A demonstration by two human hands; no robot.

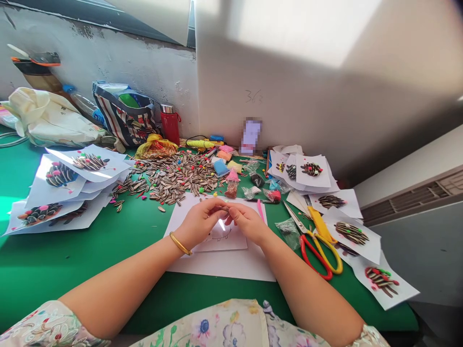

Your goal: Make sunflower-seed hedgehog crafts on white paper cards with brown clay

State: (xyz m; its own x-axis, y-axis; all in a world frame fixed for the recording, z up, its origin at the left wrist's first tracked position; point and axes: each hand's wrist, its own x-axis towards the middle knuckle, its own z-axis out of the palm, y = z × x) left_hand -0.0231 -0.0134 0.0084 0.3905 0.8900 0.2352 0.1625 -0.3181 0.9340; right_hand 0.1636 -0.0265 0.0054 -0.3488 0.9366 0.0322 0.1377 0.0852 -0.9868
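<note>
My left hand (203,219), with a gold bangle at its wrist, meets my right hand (249,222) fingertip to fingertip. Both are closed in a pinch, and whatever lies between the fingers is too small and covered to make out. Below them is a small white paper (235,244) with part of a drawn outline and short legs showing. It rests on a larger white sheet (224,268). A pink stick (260,210) lies just right of my right hand. Beyond my hands spreads a heap of striped sunflower seeds (181,176).
Seed-decorated papers are stacked at left (60,193) and right (350,233). Red-and-yellow scissors (318,253) lie beside a yellow cutter (321,225). Small bags of coloured clay (233,185), a red bottle (170,125) and a striped bag (125,118) stand farther back.
</note>
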